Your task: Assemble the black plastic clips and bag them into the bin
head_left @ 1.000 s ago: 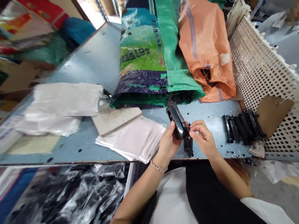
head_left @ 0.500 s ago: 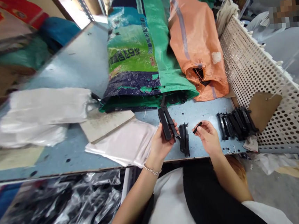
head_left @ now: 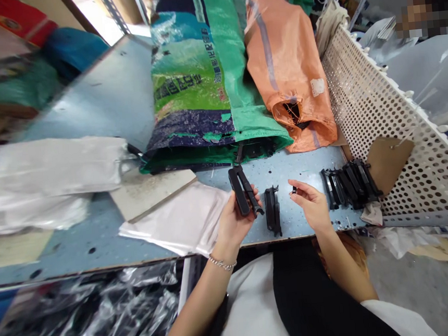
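Observation:
My left hand is wrapped around a black hinged plastic part, two long arms joined near the top and spread slightly apart. In my right hand, a small black piece is pinched between thumb and fingers; its exact kind is too small to tell. Between the hands, a similar black plastic part lies lengthwise on the blue table. Several more black plastic parts lie side by side to the right of my right hand.
A green printed sack lies open toward me with black parts in its mouth. Beside it is an orange sack. White bags and a flat board lie left. A perforated white basket borders the right; a person is beyond it.
The small black piece has turned in my right fingers and now shows end-on. My left hand still holds the hinged part. The whole view has shifted slightly.

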`<state>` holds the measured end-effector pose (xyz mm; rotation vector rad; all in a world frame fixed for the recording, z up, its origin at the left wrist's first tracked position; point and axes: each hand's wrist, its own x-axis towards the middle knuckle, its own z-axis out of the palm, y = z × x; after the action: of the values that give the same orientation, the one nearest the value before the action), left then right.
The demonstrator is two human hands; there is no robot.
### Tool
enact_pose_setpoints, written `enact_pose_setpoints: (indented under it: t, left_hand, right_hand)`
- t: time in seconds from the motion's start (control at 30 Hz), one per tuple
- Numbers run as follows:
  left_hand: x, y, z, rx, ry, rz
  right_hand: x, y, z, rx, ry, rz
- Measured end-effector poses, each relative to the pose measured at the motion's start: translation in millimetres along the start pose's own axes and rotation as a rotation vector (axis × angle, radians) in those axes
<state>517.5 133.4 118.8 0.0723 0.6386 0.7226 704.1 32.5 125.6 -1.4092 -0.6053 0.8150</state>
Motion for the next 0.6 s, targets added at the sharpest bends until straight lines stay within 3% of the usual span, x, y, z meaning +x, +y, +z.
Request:
enact_pose_setpoints:
  t: [0.3, 0.47, 0.6]
  left_hand:
    - [0, 1, -3.1, -0.015, -0.003, -0.008]
    - [0, 1, -2.7, -0.012, -0.004, -0.014]
    - [0, 1, -2.9, -0.006, -0.022, -0.020]
  right_hand:
    - [-1, 5, 1, 0.075, 0.097, -0.017]
    - [1, 8, -5, 0.058, 0.103, -0.131]
    - [2, 10, -9, 0.011, 0.133, -0.087]
